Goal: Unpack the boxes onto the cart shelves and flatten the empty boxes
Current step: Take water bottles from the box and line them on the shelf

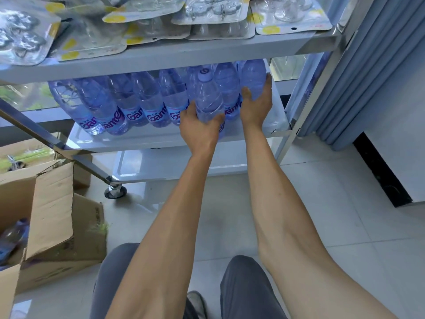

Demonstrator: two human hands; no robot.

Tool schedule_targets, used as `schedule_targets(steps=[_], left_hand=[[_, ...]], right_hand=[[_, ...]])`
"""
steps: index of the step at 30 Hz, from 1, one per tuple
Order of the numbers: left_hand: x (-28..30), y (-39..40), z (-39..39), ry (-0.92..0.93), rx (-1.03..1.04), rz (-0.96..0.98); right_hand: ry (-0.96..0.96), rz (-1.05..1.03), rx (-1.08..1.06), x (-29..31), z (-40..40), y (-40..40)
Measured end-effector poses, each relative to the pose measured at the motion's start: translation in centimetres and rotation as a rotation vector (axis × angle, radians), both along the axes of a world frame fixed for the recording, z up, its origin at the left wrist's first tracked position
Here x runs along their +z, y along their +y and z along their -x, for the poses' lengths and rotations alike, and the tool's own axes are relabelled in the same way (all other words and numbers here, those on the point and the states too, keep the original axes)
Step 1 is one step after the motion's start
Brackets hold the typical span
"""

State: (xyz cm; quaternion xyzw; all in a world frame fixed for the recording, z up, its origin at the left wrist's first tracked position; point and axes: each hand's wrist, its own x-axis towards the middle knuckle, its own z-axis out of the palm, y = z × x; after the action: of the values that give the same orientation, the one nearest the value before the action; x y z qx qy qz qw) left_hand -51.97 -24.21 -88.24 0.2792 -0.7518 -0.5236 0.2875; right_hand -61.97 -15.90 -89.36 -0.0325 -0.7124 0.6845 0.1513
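The blue water bottles [147, 102] standing in a row on the cart's middle shelf [128, 140] carry pale labels with purple lettering that reads partly as "Gant"; the rest of the word cannot be made out. On the top shelf [161, 58], at 12 o'clock, lie blister packs [213, 10] of hooks on cards with yellow patches, whose print is too small to read. At 8 o'clock an open cardboard box [53, 203] sits on the tiled floor [322, 203] with more blue bottles [13, 236] inside; a second box [25, 153] behind it, at 9 o'clock, holds something green and blurred.

The person reaches both bare arms forward to the right end of the bottle row. The left hand [199, 127] wraps fingers and thumb around the front bottle [209, 100], whose cap points up and back. The right hand [256, 104] is spread with straight fingers, its palm pressed against the side of the rightmost bottle [253, 77] at 1 o'clock. The bottom shelf [172, 164] shows below. A grey curtain [363, 65] hangs at 2 o'clock.
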Motion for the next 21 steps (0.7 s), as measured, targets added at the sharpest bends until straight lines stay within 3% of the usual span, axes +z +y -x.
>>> schedule_targets(steps=[11, 17, 21], left_hand=[[-0.9, -0.2, 0.0, 0.043, 0.010, 0.038], [-1.1, -0.8, 0.0, 0.005, -0.061, 0.052], [-1.3, -1.3, -0.2, 0.031, -0.193, 0.059]], right_hand=[[-0.024, -0.056, 0.045, -0.2, 2.0, -0.8], [0.017, -0.007, -0.115, -2.1, -2.6, -1.1], [0.051, 0.028, 0.123, -3.7, -5.4, -0.8]])
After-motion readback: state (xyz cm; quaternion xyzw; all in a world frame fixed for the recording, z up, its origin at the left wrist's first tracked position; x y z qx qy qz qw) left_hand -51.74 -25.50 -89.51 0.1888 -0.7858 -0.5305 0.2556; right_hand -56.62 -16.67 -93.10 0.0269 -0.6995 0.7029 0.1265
